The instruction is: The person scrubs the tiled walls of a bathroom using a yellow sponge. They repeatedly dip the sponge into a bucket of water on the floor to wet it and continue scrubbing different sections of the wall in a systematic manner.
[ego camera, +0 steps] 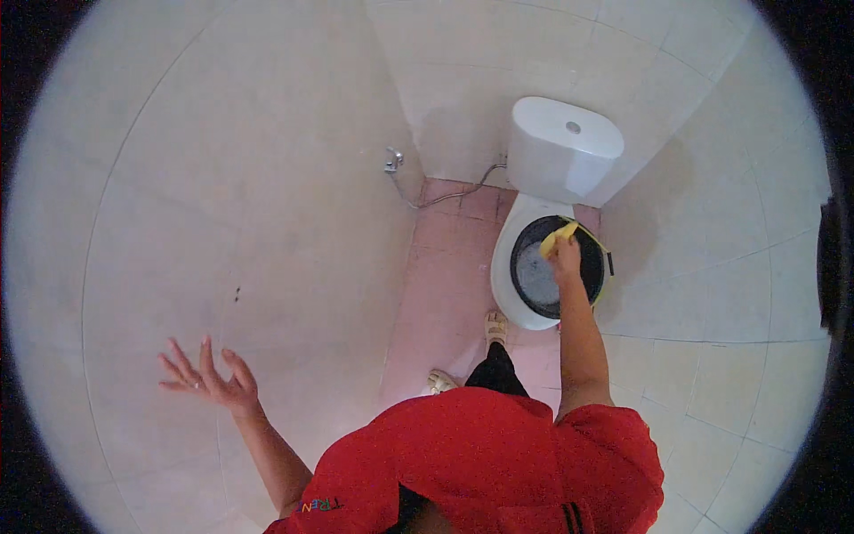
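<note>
My right hand [567,259] grips a yellow cloth or sponge [556,239] above a black bucket [591,265]. Greyish, sudsy water [534,277] shows inside the bucket, partly hidden by my hand and forearm. A thin yellow handle [590,235] runs along the bucket's right side, with a black grip piece. The bucket stands on the white toilet [505,294], over its seat area. Off to the left, my left hand [217,380] is raised with its fingers spread and holds nothing; a ring is on one finger.
Behind the bucket rises the toilet's white cistern [544,160] with a round flush button [572,127]. A flexible hose [454,195] links it to a metal wall valve [393,160]. Pale tiled walls [300,200] close in on both sides of the pink tiled floor [444,280].
</note>
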A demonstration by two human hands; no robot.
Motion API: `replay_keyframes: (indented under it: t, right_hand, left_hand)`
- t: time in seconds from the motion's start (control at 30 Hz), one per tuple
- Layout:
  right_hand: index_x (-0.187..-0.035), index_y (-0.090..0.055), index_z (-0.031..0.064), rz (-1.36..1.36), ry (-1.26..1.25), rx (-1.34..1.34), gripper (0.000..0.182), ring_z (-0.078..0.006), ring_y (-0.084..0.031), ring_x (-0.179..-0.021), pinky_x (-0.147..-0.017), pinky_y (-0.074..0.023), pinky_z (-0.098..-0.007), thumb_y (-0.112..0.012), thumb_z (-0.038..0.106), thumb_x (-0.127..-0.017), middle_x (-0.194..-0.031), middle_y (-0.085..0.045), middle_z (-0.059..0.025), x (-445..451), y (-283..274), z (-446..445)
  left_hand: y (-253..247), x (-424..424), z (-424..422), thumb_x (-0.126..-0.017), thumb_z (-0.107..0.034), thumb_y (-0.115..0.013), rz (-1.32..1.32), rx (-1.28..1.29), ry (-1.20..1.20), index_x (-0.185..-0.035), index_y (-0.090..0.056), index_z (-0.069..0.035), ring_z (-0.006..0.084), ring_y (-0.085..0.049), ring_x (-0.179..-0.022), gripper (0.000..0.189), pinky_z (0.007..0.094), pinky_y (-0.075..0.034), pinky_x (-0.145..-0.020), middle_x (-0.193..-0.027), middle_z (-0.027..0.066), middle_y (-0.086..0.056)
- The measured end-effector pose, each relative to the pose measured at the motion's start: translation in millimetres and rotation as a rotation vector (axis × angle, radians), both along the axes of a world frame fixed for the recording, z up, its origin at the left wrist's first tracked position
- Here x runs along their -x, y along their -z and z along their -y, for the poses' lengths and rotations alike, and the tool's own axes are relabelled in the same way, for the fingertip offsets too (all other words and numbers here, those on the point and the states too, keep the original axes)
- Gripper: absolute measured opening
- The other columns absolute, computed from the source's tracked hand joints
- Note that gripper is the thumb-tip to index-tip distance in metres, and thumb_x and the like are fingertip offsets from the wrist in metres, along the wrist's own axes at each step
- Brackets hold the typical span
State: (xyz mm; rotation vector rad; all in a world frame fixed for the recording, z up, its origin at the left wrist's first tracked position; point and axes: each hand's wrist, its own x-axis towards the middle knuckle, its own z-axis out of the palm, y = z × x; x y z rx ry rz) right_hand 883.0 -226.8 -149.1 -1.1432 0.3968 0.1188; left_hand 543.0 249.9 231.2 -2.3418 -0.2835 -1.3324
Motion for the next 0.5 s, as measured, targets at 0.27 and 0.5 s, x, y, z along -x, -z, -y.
replay_keyframes:
  t: [0.27,0.5]
  right_hand:
    - [-0.132,-0.042,0.0063,-0.398,-0.349,0.743,0.055,-0.0301,-0.058,-0.100,-0.080,-0.0480,-0.0403,-0.056,0.015,-0.080,-0.119,-0.054,-0.0143,-43.0,144.2,69.0]
    - [-0.140,-0.033,0.0068,-0.411,-0.647,1.347,0.073,-0.0326,-0.036,-0.129,-0.102,-0.0338,-0.0417,-0.060,0.034,-0.078,-0.143,-0.032,-0.0187,-26.1,266.4,56.7]
  left_hand:
    - [23.0,-130.8,-40.0,-0.086,-0.038,-0.054,-0.254,-0.130,-0.237,-0.132,-0.049,-0.023,0.0339,-0.020,-0.138,0.049,0.0620,0.008,-0.104,-0.148,0.0053,-0.030]
    - [28.9,-155.9,-40.6,-0.088,-0.051,-0.046,-0.249,-0.342,-0.486,-0.137,-0.042,-0.034,0.0346,-0.014,-0.139,0.051,0.0695,0.006,-0.098,-0.150,-0.0042,-0.025]
